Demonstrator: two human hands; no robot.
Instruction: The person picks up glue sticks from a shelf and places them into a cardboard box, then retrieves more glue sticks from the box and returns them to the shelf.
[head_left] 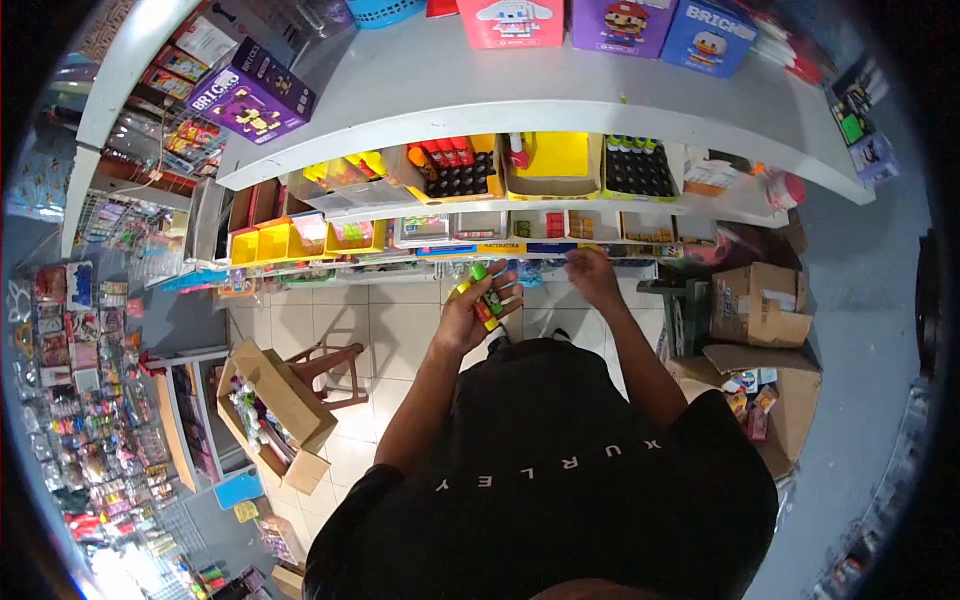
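My left hand [470, 315] is closed around a few small coloured tubes [490, 302], with green, yellow and red parts; their exact kind is too small to tell. The hand is palm up, in front of the lower shelf. Off to the right, my right hand [595, 278] is near the shelf edge with its fingers curled in; whatever they hold, if anything, is hidden. Above the hands, a yellow-edged box of black and red tubes [455, 170] sits on the shelf. To its right are a yellow box [552, 165] and a box of black tubes with green caps [640, 170].
Brick-toy boxes [250, 95] stand on the grey top shelf [450, 90]. Yellow bins [262, 243] line the left of the lower shelf. An open carton [270, 415] and a brown stool [335, 370] are at left; more cardboard boxes [760, 305] are at right.
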